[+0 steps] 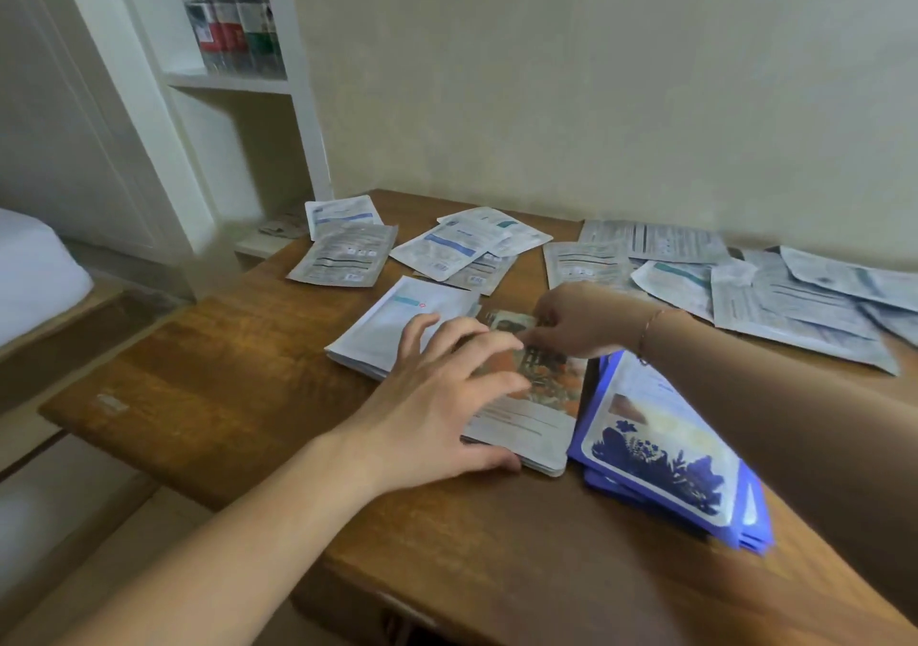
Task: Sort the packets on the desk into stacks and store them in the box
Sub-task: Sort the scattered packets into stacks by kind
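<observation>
The left hand (437,397) was laid with fingers spread and nearly straight across the near-left part of the orange-printed packet stack (531,412), the thumb set against the stack's near edge. The right hand (571,320) was held at the far end of the same stack, its fingers curled down onto the top packet's far edge; whether that edge was actually pinched could not be told through the blur. A thin bracelet (646,332) was worn on the right wrist.

Just left of the left hand's fingertips, a white packet stack (392,320) was seen, touching or nearly touching the orange-printed one. Under the right forearm, just right of the held stack, a fanned blue-bordered packet stack (665,451) was lying. Beyond both hands, loose silver and white packets (447,245) were scattered over the far part of the wooden desk (223,387), with a bigger overlapping heap of packets (795,292) beyond the right wrist. Far left of the hands, a white shelf unit (233,84) with bottles (233,14) was visible.
</observation>
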`<state>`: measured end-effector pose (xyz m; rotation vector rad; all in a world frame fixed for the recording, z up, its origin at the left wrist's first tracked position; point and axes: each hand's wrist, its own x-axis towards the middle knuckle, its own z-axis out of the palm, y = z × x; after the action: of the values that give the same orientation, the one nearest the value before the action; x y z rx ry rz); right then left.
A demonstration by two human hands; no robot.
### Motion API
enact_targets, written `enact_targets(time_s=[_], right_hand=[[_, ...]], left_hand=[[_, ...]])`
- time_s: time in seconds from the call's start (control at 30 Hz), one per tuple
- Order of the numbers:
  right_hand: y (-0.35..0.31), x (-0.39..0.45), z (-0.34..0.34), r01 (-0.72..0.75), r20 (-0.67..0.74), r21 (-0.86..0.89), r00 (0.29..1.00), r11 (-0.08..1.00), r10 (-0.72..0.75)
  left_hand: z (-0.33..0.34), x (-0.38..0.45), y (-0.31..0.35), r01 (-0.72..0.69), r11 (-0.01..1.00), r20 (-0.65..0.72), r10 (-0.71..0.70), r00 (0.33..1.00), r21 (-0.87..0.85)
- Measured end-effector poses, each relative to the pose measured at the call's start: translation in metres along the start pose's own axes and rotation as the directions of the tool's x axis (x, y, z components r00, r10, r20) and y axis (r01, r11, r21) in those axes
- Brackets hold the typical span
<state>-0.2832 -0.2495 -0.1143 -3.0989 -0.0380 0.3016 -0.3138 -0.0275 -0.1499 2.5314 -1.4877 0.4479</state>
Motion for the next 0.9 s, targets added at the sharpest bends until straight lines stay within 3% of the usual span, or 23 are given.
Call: enact_targets(time_s=[0.27,0.33,0.4,0.5,0.7,0.9], right_hand=[[-0.012,0.012,0.009,0.005,-0.103,0.039,0.995,0.999,-0.001],[-0.004,0.007,0.004,0.006,-0.114,0.144,0.993,0.990,0.010],[0.016,-0.009,-0.004,-0.014,-0.211,0.312,0.974,0.950,0.083],[0.065,-0.047,-0.002,-0.023,-0.360,0.509,0.902,0.860,0.237],[0.121,-0.113,0.045,-0.072,-0.339,0.681,0.851,0.729,0.401],[0.117,-0.109,0.061,-0.008,-0.385,0.626,0.866,0.779,0.318]], left_hand=[[-0.005,0.003,-0.004,0.141,0.989,0.094,-0.135,0.986,-0.055],[-0.007,0.002,0.005,0.172,0.978,0.102,-0.160,0.982,-0.117],[-0.010,0.002,0.024,0.181,0.966,0.091,-0.166,0.982,-0.184],[-0.006,0.009,0.056,0.092,0.994,0.108,-0.085,0.991,-0.056],[0.005,0.034,0.088,0.056,0.989,0.169,-0.078,0.983,0.135],[0.004,0.041,0.103,0.181,0.976,0.240,-0.206,0.949,0.125]])
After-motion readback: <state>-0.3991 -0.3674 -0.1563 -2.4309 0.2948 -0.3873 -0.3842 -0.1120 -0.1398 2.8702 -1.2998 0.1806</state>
